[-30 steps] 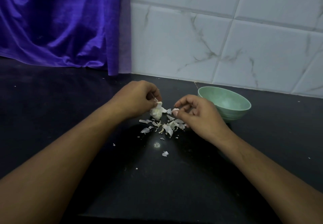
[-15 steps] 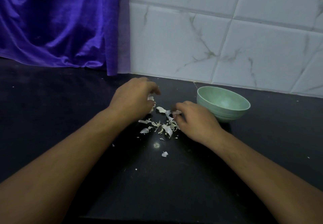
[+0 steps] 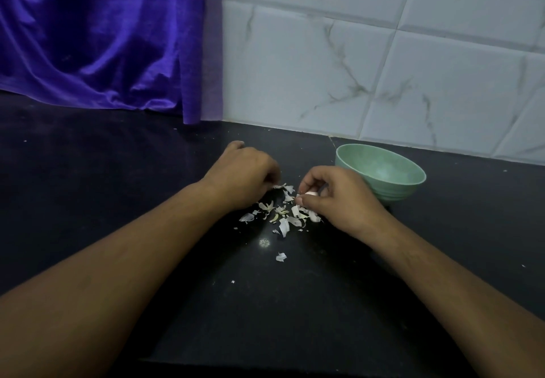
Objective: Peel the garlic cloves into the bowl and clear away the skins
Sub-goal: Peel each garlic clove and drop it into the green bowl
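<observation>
My left hand (image 3: pixel 241 174) rests knuckles-up on the black counter with its fingers curled down over a garlic head. Only a white edge of the garlic head (image 3: pixel 277 186) shows at the fingertips. Just to the right, my right hand (image 3: pixel 336 197) pinches a small pale garlic clove (image 3: pixel 311 193) between thumb and fingers. A heap of white garlic skins (image 3: pixel 283 215) lies on the counter between and below both hands. The green bowl (image 3: pixel 351 153) stands right behind my right hand, near the wall; something pale lies blurred inside it.
One loose skin flake (image 3: pixel 280 256) and tiny crumbs lie nearer to me on the black counter (image 3: pixel 118 171). A purple curtain (image 3: pixel 103 38) hangs at the back left. The white tiled wall (image 3: pixel 383 68) closes the back right.
My left hand has dropped from above the skins to the counter, covering the garlic head. My right hand dipped to the skin heap, then rose a little, now pinching a clove.
</observation>
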